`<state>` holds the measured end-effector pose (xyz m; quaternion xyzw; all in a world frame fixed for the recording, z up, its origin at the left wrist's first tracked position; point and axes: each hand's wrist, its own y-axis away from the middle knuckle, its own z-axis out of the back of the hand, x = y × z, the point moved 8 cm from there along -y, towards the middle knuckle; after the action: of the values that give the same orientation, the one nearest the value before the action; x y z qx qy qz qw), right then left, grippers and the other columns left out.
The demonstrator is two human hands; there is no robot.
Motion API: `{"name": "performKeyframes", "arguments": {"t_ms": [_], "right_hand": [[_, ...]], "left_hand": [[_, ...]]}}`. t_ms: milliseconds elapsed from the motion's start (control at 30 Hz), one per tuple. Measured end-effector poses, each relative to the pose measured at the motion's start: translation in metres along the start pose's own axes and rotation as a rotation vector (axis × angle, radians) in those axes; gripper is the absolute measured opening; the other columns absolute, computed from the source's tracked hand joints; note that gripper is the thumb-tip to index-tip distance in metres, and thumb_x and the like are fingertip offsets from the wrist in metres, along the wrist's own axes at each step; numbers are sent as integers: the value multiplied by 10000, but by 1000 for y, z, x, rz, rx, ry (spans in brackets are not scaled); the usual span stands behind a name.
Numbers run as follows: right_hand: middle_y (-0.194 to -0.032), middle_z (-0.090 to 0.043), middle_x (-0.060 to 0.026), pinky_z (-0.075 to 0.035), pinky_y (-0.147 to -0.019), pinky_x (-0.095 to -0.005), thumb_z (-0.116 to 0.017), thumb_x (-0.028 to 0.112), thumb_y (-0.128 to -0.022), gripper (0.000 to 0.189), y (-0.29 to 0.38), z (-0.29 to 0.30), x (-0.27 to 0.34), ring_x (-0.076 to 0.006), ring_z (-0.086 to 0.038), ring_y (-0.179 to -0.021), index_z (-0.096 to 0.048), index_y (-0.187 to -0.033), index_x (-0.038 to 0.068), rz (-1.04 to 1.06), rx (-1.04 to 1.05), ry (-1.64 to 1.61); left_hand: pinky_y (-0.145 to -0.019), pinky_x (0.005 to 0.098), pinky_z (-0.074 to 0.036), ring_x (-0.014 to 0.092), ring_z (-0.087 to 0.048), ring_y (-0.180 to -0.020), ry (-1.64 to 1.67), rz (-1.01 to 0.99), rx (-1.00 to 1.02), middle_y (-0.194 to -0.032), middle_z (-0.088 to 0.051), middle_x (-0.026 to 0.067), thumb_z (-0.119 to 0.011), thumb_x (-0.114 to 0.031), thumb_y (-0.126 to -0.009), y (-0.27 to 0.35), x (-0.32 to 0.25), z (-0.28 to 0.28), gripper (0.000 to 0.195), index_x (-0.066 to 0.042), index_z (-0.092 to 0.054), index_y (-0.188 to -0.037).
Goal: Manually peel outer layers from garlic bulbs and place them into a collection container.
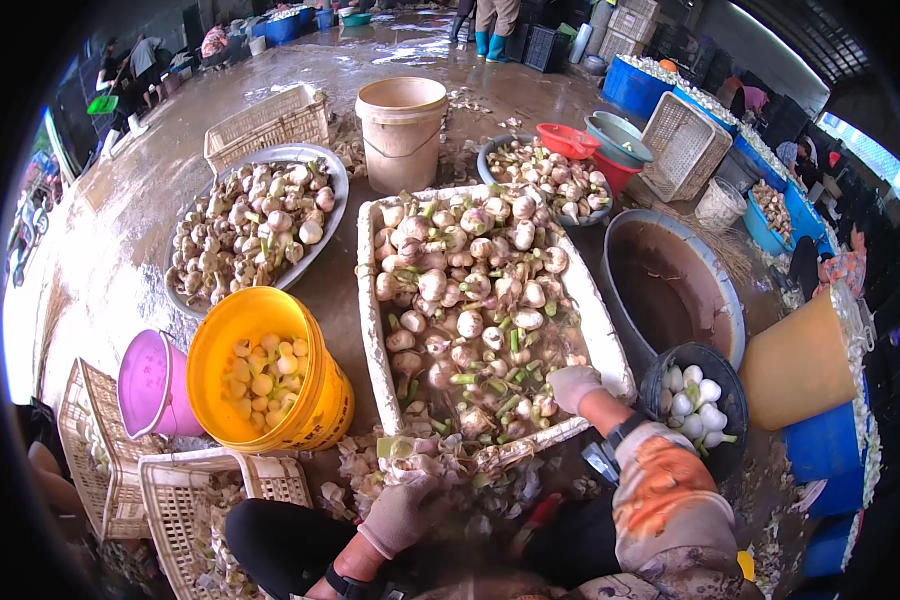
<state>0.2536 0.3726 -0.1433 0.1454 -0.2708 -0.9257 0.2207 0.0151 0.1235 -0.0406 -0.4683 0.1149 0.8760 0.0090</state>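
My right hand [572,388], in a pale knit glove, reaches over the near right corner of a white foam box [604,319]. Its fingertips are among garlic bulbs [470,324] that sit in murky water; whether they grip one is hidden. Below the box's near edge, my left hand [406,512], gloved too, is curled beside loose garlic skins [420,466]. A pale green piece [394,448] shows just above it, but what the fingers hold cannot be made out. White peeled garlic [694,409] lies in a black bucket [652,386] next to my right forearm.
A yellow bucket [330,397] holds peeled bulbs, beside a purple bucket [154,382]. Unpeeled garlic fills a metal basin [337,176] at left. A beige bucket [401,146] stands beyond the box; a large grey basin [727,300] is at right. People work farther off.
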Motion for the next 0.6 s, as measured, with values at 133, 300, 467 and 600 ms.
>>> {"name": "performKeyframes", "arguments": {"t_ms": [133, 300, 467, 600], "right_hand": [[-916, -719, -128, -540, -694, -417, -581, 145, -901, 175, 81, 66, 10, -258, -699, -828, -658, -1000, 23, 55, -335, -409], [-707, -573, 12, -416, -489, -205, -548, 133, -973, 117, 139, 59, 72, -45, -516, -593, -617, -1013, 48, 210, -30, -1780], [-694, -543, 16, -417, -506, -214, -539, 231, -986, 186, 175, 66, 121, -70, -502, -561, -596, -972, 55, 305, -108, -1739], [-652, -503, 30, -405, -489, -220, -621, 331, -957, 265, 179, 76, 140, -55, -487, -551, -588, -919, 71, 222, -221, -1711]], "left_hand": [[-787, 340, -527, 231, -662, -891, 487, -44, -30, -989, -665, 120, -682, -142, -882, -12, -3, -1, 343, -11, -603, -1189], [-846, 307, -510, 159, -616, -977, 1083, 18, 10, -1141, -623, 119, -715, -229, -890, -42, -24, -34, 601, -14, -439, -1379], [-904, 331, -479, 216, -578, -1108, 710, -118, -19, -1176, -608, 135, -789, -196, -818, -30, -51, -9, 616, 5, -459, -1298], [-919, 397, -475, 357, -604, -1048, 127, -163, -410, -1148, -597, 222, -847, -227, -724, -6, -66, 13, 728, 13, -467, -1297]]}}
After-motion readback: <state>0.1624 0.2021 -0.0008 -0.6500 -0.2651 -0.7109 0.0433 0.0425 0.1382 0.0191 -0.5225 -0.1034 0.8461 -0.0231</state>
